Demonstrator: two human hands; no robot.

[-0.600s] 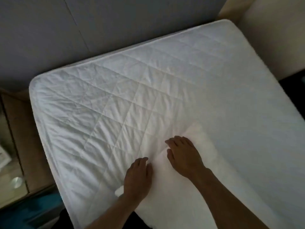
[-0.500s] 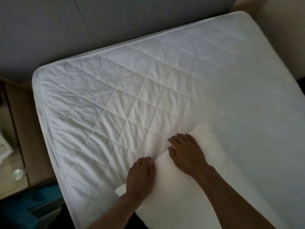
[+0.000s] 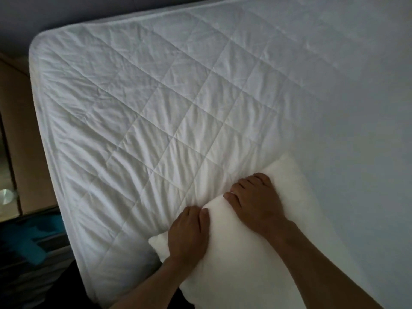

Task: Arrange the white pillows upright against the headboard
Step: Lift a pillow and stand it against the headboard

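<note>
One white pillow (image 3: 240,259) lies flat on the near part of the quilted white mattress (image 3: 156,103). My left hand (image 3: 189,233) grips its far left edge, fingers curled over the rim. My right hand (image 3: 256,201) holds the far edge further right, fingers wrapped over it. Both forearms reach in from the bottom of the view. The grey headboard (image 3: 66,10) runs along the mattress's far side at the top left. No other pillow is in view.
A wooden bedside unit (image 3: 15,141) stands left of the mattress, with a round shiny object (image 3: 5,196) on a surface beside it. Teal and dark items (image 3: 26,239) lie on the floor at the lower left.
The view has shifted closer and left over the bed. Both hands have stayed on the pillow's far edge, and the pillow has been pushed slightly further onto the mattress.
</note>
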